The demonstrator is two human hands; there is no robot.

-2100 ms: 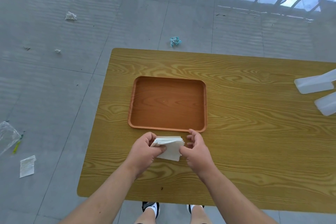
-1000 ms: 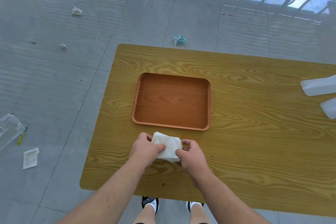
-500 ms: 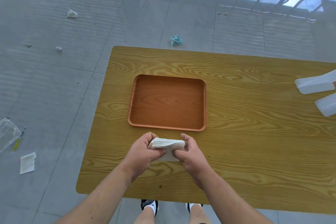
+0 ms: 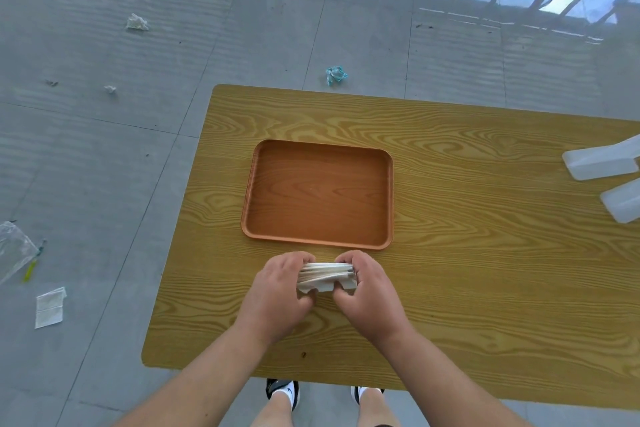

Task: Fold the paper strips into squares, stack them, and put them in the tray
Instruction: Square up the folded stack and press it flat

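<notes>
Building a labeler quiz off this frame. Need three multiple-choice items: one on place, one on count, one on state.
1. Where is the stack of folded paper squares?
A. in the tray
B. on the floor
C. between both hands, near side of the tray

2. How many white plastic containers lie at the table's right edge?
A. none
B. two
C. five

3. What state is the brown tray in?
A. empty
B. filled with paper
C. flipped upside down

Answers:
1 C: the left hand and right hand pinch the stack from either side, over the wooden table, short of the tray's near rim.
2 B: two containers show there, both cut off by the frame edge.
3 A: only the tray's bare bottom shows, rim facing up.
</notes>
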